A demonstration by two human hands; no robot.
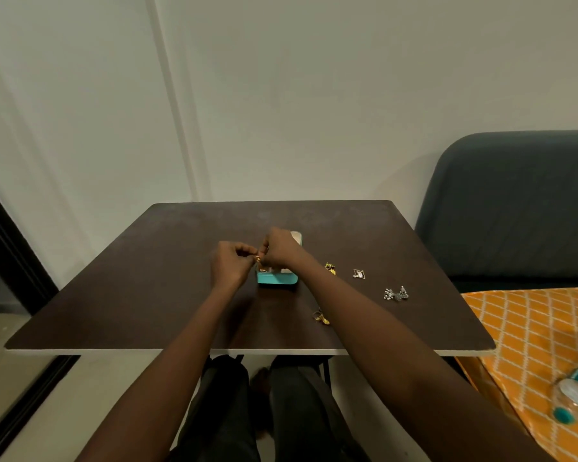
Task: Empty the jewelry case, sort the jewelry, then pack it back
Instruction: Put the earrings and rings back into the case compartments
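My left grip (pixel 231 261) and right grip (pixel 278 248) meet over the open teal jewelry case (pixel 277 277) at the counter's (pixel 154 295) centre, both pinched narrow on one small gold earring (pixel 258 259) between them. From the case, gold earrings (pixel 330 268) and a diamond-shaped pendant (pixel 358 274) lie at three o'clock, silver earrings (pixel 396 294) at four, gold rings (pixel 321 317) at five.

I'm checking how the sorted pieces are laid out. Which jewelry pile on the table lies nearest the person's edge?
The gold rings, just beside the right forearm. The silver earrings, diamond-shaped pendant and gold piece all lie farther back.
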